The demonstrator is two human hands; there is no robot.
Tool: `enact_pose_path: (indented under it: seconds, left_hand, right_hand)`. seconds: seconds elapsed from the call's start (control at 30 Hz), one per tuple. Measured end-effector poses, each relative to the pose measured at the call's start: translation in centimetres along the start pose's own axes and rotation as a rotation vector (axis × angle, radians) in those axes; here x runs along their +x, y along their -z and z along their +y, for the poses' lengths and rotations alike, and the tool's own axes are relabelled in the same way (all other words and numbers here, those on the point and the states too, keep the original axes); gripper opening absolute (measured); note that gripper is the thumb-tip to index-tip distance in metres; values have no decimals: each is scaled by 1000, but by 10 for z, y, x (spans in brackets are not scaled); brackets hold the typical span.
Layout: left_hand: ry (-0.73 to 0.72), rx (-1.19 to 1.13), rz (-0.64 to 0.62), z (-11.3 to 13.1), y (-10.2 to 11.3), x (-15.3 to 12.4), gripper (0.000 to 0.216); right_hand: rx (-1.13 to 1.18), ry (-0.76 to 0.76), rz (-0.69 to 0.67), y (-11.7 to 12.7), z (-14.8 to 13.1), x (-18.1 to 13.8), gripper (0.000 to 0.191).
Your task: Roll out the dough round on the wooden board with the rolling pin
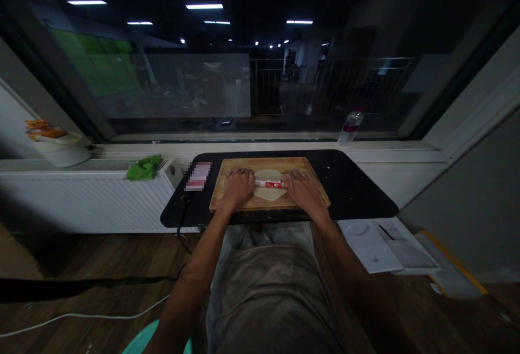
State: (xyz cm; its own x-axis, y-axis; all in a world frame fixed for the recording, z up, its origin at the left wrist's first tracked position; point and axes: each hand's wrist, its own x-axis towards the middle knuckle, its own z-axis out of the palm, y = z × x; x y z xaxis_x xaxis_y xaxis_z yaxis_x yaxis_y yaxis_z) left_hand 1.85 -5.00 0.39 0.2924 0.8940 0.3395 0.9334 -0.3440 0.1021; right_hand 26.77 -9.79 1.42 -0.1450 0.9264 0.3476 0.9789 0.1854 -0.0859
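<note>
Dough sheet (269, 194), head view: flat on wooden board (280, 163), beneath printed roller (271, 183). Left hand (239, 185) and right hand (301, 186) palm-down, fingers pointing forward, holding printed roller's opposite ends. Forearms outstretched, converging toward board.

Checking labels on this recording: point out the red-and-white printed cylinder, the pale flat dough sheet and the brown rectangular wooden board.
Printed cylinder (271, 183): head view, middle of its printed side.
Dough sheet (270, 194): head view, its near part.
Wooden board (276, 163): head view, bare far strip.
</note>
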Motion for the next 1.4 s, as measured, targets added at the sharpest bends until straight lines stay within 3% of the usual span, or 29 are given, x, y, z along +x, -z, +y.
enact_pose_path:
  seconds: [0.17,0.6,0.87,1.17,1.4]
  left_hand:
    - [-17,-1,16,0,-2,1,42]
    - [-21,-28,-5,9,0,1,44]
    - [12,-33,-1,8,0,-1,44]
    - [51,-31,-2,16,11,-4,45]
    - [59,-34,9,17,11,-4,45]
  right_hand:
    - [18,-29,12,2,-8,-20,60]
    - [92,91,169,-12,-23,-80,58]
    - [42,22,109,-13,-11,-49,60]
    - [-8,-6,9,5,1,-7,60]
    - [-20,-57,-9,3,-2,-12,61]
